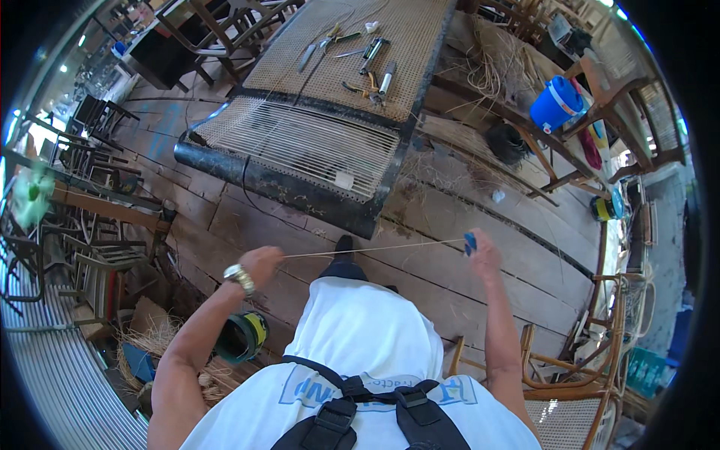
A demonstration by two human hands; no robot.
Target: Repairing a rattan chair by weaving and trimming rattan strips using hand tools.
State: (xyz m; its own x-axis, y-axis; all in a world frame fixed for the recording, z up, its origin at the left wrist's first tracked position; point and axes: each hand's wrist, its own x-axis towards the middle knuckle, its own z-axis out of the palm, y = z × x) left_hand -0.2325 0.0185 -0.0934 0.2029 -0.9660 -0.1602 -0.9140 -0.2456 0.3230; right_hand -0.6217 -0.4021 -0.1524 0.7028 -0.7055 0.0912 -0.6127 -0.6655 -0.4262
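Note:
A thin pale cane strand (375, 248) is stretched nearly level in front of my body. My left hand (262, 264), with a watch on its wrist, is closed on one end of it. My right hand (487, 253) is closed around the other end, with a small blue piece (470, 243) of unclear kind between its fingers and the strand. Beyond my hands stands a dark-framed bench with woven cane (341, 56). Its nearer section carries parallel strands (300, 142) across the opening. A small whitish block (343, 180) rests near that section's front edge.
Pliers (325, 46), a cylindrical tool (388, 77) and several other hand tools lie on the woven cane. A dark bucket (241, 336) is beside my left arm. A blue water jug (556, 103) stands at right. Chair frames (570, 367) crowd both sides; cane scraps litter the plank floor.

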